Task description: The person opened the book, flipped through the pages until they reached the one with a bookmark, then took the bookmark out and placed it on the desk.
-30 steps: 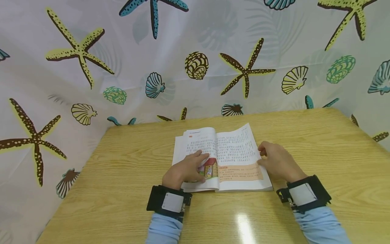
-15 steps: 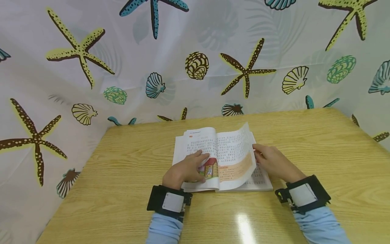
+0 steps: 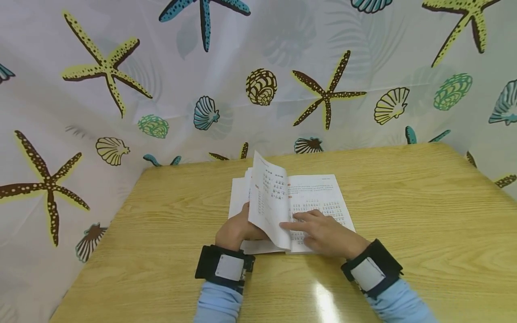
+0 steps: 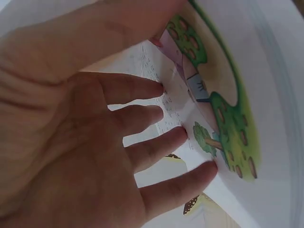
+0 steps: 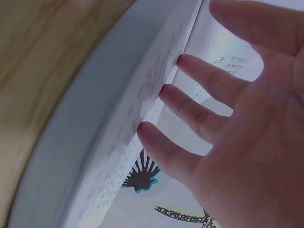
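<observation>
An open book (image 3: 323,193) lies on the table, and one page (image 3: 268,202) stands raised near its middle, leaning left. My left hand (image 3: 242,231) rests on the left side of the book, partly hidden behind that raised page. In the left wrist view its fingers (image 4: 156,149) are spread, their tips at a printed page with a coloured picture (image 4: 209,123). My right hand (image 3: 329,233) lies over the right-hand page, its index finger reaching the lower part of the raised page. The right wrist view shows its fingers (image 5: 168,147) extended, tips against the paper.
The wooden table (image 3: 161,211) extends around the book on all sides. Behind it hangs a white cloth (image 3: 226,67) printed with starfish and shells. Both wrists carry black straps (image 3: 373,269) with pale plates.
My right hand has moved left from the book's right edge across to its middle. The page that lay on the right has swung up and leans left, partly covering my left hand, which stays put.
</observation>
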`<state>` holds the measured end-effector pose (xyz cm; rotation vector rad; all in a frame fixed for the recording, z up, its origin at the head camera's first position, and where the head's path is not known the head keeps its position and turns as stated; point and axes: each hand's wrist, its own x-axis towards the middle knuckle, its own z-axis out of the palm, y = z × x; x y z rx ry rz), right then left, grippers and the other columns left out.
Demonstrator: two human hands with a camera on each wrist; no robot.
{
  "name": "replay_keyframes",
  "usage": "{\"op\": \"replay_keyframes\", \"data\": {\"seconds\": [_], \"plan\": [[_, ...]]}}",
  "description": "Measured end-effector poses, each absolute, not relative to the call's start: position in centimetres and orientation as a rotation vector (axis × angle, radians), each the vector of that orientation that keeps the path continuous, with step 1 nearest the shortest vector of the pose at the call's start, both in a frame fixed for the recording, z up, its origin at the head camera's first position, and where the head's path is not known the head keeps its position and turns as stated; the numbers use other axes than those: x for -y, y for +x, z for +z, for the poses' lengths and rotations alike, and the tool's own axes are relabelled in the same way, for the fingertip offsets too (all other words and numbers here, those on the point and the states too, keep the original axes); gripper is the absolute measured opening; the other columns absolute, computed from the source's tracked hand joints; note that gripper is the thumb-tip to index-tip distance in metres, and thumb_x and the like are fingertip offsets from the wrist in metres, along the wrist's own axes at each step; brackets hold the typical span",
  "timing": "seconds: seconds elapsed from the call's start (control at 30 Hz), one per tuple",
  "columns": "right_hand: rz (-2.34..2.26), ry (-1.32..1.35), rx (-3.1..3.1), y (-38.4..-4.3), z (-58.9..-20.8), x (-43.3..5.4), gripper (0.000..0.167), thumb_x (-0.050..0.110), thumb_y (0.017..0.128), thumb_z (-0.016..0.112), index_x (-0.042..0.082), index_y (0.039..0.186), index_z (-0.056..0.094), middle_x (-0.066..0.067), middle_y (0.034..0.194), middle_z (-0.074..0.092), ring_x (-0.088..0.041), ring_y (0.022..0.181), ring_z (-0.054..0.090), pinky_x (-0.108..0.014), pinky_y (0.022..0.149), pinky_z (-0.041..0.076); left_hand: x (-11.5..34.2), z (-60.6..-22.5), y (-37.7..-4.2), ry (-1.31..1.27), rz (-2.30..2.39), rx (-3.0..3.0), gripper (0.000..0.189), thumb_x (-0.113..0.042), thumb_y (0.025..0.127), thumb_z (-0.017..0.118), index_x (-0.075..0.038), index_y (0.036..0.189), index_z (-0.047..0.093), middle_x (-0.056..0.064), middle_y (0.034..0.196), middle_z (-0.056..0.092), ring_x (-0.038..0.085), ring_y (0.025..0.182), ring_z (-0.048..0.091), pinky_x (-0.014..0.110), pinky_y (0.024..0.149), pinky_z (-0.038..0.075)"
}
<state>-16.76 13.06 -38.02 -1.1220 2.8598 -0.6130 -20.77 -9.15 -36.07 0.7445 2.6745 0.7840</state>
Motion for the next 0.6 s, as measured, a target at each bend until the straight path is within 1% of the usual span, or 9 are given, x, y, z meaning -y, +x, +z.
{"op": "replay_keyframes", "data": {"seconds": [0.03, 0.07, 0.13, 0.3, 0.37, 0.4, 0.5, 0.53, 0.6], "plan": [[-0.605, -1.136, -2.858, -16.7, -38.1, -13.0, 0.057, -0.007, 0.086, 0.062, 0.015, 0.138, 0.065, -0.026, 0.137, 0.057, -0.049, 0.121, 0.054, -0.061, 0.094, 0.049, 9.2, -36.1, -20.8, 0.78, 0.797, -2.674, 0.055, -0.013, 0.078, 0.086, -0.001, 0.125, 0.061, 0.017, 0.125, 0.062, 0.029, 0.114, 0.053, 0.049, 0.11, 0.036], [-0.6, -1.142, -2.857, -16.7, -38.2, -13.0, 0.057, -0.007, 0.086, 0.062, 0.016, 0.138, 0.065, -0.026, 0.139, 0.056, -0.049, 0.121, 0.054, -0.061, 0.093, 0.049, 9.3, -36.1, -20.8, 0.774, 0.794, -2.671, 0.051, -0.013, 0.078, 0.086, -0.002, 0.122, 0.063, 0.015, 0.124, 0.063, 0.028, 0.115, 0.053, 0.049, 0.113, 0.033], [-0.597, -1.151, -2.856, -16.7, -38.2, -12.9, 0.057, -0.007, 0.086, 0.062, 0.017, 0.138, 0.065, -0.025, 0.14, 0.056, -0.048, 0.122, 0.054, -0.061, 0.094, 0.049, 9.4, -36.1, -20.9, 0.81, 0.764, -2.685, 0.054, -0.014, 0.077, 0.087, -0.001, 0.122, 0.062, 0.016, 0.124, 0.065, 0.028, 0.116, 0.054, 0.05, 0.116, 0.028], [-0.594, -1.15, -2.864, -16.7, -38.2, -12.8, 0.058, -0.008, 0.086, 0.061, 0.017, 0.138, 0.066, -0.025, 0.14, 0.056, -0.048, 0.122, 0.054, -0.061, 0.093, 0.049, 9.4, -36.2, -21.0, 0.83, 0.705, -2.71, 0.047, -0.017, 0.078, 0.087, -0.003, 0.115, 0.063, 0.014, 0.117, 0.065, 0.026, 0.109, 0.056, 0.042, 0.105, 0.041], [-0.586, -1.143, -2.868, -16.7, -38.2, -12.8, 0.058, -0.009, 0.086, 0.061, 0.017, 0.138, 0.066, -0.025, 0.14, 0.056, -0.048, 0.122, 0.054, -0.061, 0.092, 0.05, 9.4, -36.2, -21.0, 0.82, 0.689, -2.724, 0.042, -0.017, 0.079, 0.086, -0.004, 0.112, 0.064, 0.015, 0.113, 0.066, 0.027, 0.103, 0.059, 0.041, 0.096, 0.048], [-0.58, -1.141, -2.872, -16.7, -38.2, -12.8, 0.059, -0.009, 0.085, 0.061, 0.017, 0.138, 0.066, -0.025, 0.139, 0.057, -0.047, 0.122, 0.054, -0.061, 0.092, 0.05, 9.4, -36.0, -21.0, 0.809, 0.687, -2.741, 0.042, -0.014, 0.08, 0.086, -0.004, 0.115, 0.066, 0.016, 0.118, 0.066, 0.028, 0.107, 0.061, 0.041, 0.096, 0.049], [-0.547, -1.125, -2.884, -16.6, -38.3, -12.7, 0.059, -0.01, 0.086, 0.061, 0.018, 0.138, 0.066, -0.024, 0.139, 0.057, -0.047, 0.122, 0.054, -0.061, 0.092, 0.05, 9.4, -35.5, -20.7, 0.727, 0.635, -2.907, 0.044, -0.012, 0.091, 0.076, -0.004, 0.132, 0.062, 0.02, 0.137, 0.06, 0.034, 0.119, 0.061, 0.048, 0.097, 0.052], [-0.535, -1.115, -2.886, -16.6, -38.3, -12.6, 0.06, -0.01, 0.086, 0.061, 0.019, 0.138, 0.065, -0.023, 0.14, 0.057, -0.046, 0.123, 0.054, -0.061, 0.092, 0.05, 9.4, -35.3, -20.6, 0.686, 0.629, -2.989, 0.046, -0.01, 0.095, 0.071, -0.002, 0.138, 0.059, 0.022, 0.141, 0.057, 0.037, 0.121, 0.061, 0.051, 0.095, 0.054], [-0.515, -1.104, -2.893, -16.6, -38.2, -12.5, 0.06, -0.01, 0.087, 0.06, 0.02, 0.138, 0.066, -0.022, 0.14, 0.057, -0.046, 0.123, 0.054, -0.06, 0.093, 0.05, 9.4, -34.9, -20.5, 0.612, 0.623, -3.166, 0.047, -0.008, 0.1, 0.062, 0.0, 0.146, 0.052, 0.022, 0.15, 0.048, 0.04, 0.129, 0.055, 0.054, 0.096, 0.052]]}}
